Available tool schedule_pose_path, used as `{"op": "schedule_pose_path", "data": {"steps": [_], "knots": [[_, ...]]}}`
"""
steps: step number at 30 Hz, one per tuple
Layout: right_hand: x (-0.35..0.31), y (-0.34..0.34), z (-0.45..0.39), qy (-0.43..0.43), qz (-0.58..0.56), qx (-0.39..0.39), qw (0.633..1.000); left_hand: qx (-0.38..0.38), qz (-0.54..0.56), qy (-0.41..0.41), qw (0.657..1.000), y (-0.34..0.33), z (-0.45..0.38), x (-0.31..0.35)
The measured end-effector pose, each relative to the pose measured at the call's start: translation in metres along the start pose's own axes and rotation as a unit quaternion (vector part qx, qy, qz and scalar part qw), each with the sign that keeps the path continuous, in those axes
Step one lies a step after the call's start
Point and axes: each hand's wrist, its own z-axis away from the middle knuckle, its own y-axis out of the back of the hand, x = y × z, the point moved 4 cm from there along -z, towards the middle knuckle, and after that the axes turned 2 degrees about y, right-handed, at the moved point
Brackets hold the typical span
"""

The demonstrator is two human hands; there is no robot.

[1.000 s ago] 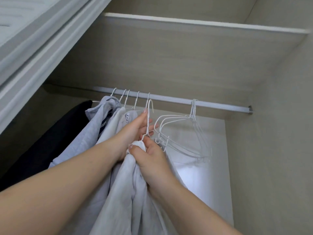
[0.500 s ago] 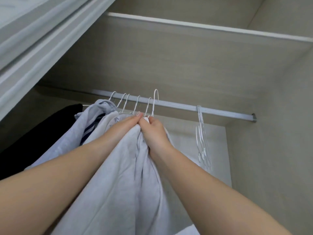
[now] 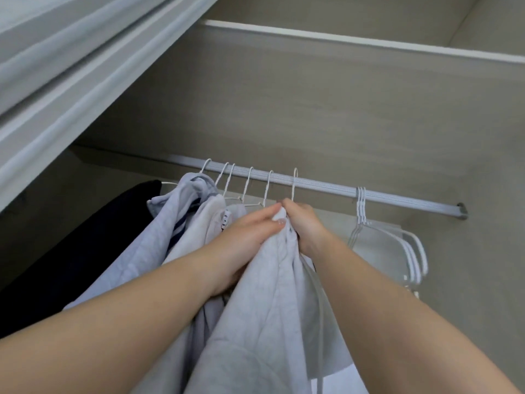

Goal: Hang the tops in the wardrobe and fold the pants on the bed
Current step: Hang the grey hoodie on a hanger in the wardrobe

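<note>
Tops are what we handle here, and going from the left we first see a black garment (image 3: 85, 240) at the dark end of the wardrobe, then several pale tops (image 3: 181, 223) already on white wire hangers along the rail (image 3: 326, 189). Next comes our left hand (image 3: 250, 234), its fingers closed around the bunched neck of the light grey top (image 3: 267, 322) that we are hanging now. Just beside it, touching the same cloth, our right hand (image 3: 305, 223) grips the neck from the other side, right under the hanger hook (image 3: 295, 183). This hook seems to sit over the rail, but the view is from below and we cannot be sure that it is fully seated. The top hangs down between our forearms in long soft folds. We judge it light and limp, with no stiffness, so it can slide off a thin wire hanger if one shoulder is pulled more than the other. The good place to hold is at the collar, close to the hook, where the wire gives support; lower down the cloth would only stretch. Further right, well apart from our hands, a group of empty hangers (image 3: 397, 243) waits on the rail.
</note>
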Motion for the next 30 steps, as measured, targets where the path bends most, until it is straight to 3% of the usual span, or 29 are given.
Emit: {"op": "schedule_pose_path", "data": {"steps": [5,9,12,15,18,23,27,30], "knots": [[0.03,0.006,0.005,-0.019,-0.009,0.005,1.0,0.007,-0.109,-0.044,0.993,-0.008,0.016,-0.011],[0.029,-0.003,0.012,0.047,0.13,0.053,0.989,0.04,-0.162,-0.095,0.981,-0.004,0.023,-0.015],[0.024,-0.012,0.044,0.19,0.228,0.071,0.952,0.067,-0.182,-0.114,0.974,0.0,0.03,-0.018],[0.033,-0.026,0.088,0.31,0.332,0.011,0.891,0.084,-0.203,-0.123,0.968,0.005,0.041,-0.022],[0.052,-0.039,0.13,0.335,0.391,-0.043,0.856,0.099,-0.226,-0.106,0.963,0.012,0.06,-0.026],[0.083,-0.05,0.183,0.302,0.409,-0.072,0.858,0.124,-0.272,-0.056,0.952,0.018,0.107,-0.024],[0.073,-0.049,0.225,0.203,0.217,-0.109,0.949,0.136,-0.291,-0.014,0.947,0.011,0.155,-0.012],[0.055,-0.039,0.264,0.211,0.158,-0.07,0.962,0.164,-0.303,0.031,0.938,-0.003,0.21,0.003]]}}
